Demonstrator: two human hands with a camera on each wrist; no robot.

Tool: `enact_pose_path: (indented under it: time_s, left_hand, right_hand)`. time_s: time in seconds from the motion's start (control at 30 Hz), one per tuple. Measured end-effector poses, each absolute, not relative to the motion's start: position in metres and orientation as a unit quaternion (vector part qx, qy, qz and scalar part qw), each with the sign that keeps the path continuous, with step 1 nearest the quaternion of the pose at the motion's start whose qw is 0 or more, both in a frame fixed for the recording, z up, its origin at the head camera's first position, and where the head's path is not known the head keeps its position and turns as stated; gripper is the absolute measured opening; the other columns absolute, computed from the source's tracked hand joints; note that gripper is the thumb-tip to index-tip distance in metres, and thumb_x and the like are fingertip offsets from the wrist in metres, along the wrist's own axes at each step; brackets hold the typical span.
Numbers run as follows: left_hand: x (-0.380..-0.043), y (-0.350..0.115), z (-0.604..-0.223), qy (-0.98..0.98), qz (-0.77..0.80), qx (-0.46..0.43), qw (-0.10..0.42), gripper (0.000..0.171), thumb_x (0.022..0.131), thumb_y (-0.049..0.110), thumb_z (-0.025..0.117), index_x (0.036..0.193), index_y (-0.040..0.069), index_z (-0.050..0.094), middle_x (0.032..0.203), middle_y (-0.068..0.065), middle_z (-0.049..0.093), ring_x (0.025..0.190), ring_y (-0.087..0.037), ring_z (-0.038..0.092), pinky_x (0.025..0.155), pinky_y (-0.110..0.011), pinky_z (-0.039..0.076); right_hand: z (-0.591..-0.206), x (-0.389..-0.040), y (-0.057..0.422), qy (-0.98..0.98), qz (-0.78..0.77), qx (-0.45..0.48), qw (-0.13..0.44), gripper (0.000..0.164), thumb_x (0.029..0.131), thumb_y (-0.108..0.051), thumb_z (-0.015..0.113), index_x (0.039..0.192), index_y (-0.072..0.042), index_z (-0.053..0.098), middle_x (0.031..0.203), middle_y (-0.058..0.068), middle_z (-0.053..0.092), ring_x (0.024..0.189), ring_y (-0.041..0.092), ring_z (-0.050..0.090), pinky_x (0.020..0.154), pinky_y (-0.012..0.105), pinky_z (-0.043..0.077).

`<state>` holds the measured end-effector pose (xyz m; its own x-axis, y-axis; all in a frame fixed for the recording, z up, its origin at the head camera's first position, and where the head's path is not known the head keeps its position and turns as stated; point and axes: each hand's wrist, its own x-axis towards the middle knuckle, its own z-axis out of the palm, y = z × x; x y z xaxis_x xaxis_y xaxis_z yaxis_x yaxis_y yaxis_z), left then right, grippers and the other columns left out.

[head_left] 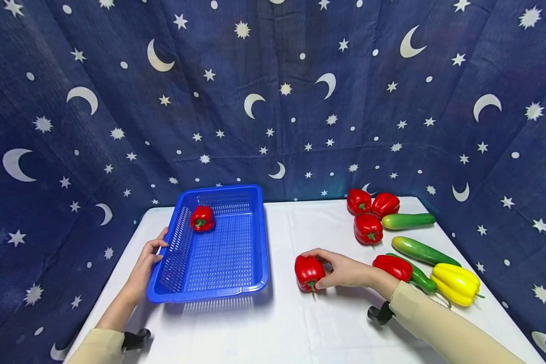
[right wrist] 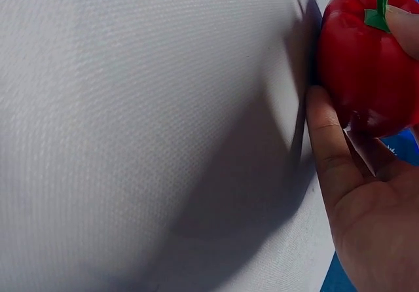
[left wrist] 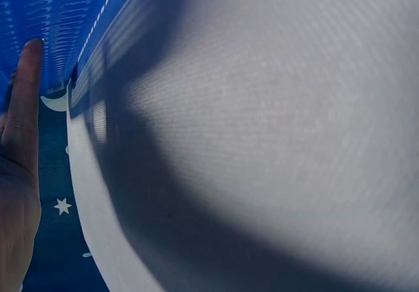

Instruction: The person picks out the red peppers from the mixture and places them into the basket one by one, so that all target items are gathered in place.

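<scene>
My right hand [head_left: 343, 269] grips a glossy red bell pepper [head_left: 308, 273] on the white table, right of the blue basket [head_left: 209, 294]. In the right wrist view the thumb lies by the green stem of this bell pepper [right wrist: 366, 63], and other fingers reach along its side and under it. My left hand [head_left: 143, 265] holds the basket's left rim. In the left wrist view a finger [left wrist: 26, 89] lies against the basket's perforated outer wall [left wrist: 55, 17]; the rest of that hand is partly cut off. Another red bell pepper [head_left: 202, 219] sits inside the basket, toward its back left.
At the table's right lie several more red bell peppers [head_left: 368, 229], green cucumbers [head_left: 423, 251], a yellow bell pepper [head_left: 455, 283] and a long green vegetable [head_left: 420, 279], partly hidden by a red pepper [head_left: 393, 268]. Behind the table hangs a dark blue curtain [head_left: 291, 131] with moons and stars.
</scene>
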<state>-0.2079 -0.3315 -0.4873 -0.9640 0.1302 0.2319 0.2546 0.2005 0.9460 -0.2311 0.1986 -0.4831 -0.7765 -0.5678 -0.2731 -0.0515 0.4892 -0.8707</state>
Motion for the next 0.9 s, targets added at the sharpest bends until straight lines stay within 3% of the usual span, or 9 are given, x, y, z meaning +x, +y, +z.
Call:
enact_pose_path:
  time_s: [0.47, 0.9]
  left_hand:
    - [-0.2090, -0.3334, -0.4898, -0.771, -0.621, -0.132, 0.058, 0.028, 0.099, -0.004, 0.027, 0.126, -0.006, 0.034, 0.171, -0.013, 0.012, 0.156, -0.014, 0.009, 0.107, -0.011, 0.020]
    - [-0.2100, -0.3330, -0.4898, -0.772, -0.620, -0.127, 0.055, 0.028, 0.099, -0.003, 0.027, 0.125, -0.005, 0.035, 0.171, -0.013, 0.013, 0.156, -0.012, 0.010, 0.106, -0.012, 0.020]
  right_hand:
    - [-0.4833, -0.2291, 0.1979, 0.814, -0.476, -0.191, 0.273, 0.077, 0.081, -0.016, 0.085, 0.146, -0.032, 0.049, 0.144, 0.006, 0.049, 0.133, 0.032, 0.043, 0.100, 0.052, 0.047]
    - [-0.4842, -0.2301, 0.1979, 0.816, -0.473, -0.188, 0.274, 0.076, 0.081, -0.018, 0.085, 0.147, -0.033, 0.049, 0.145, 0.005, 0.049, 0.132, 0.031, 0.044, 0.100, 0.052, 0.048]
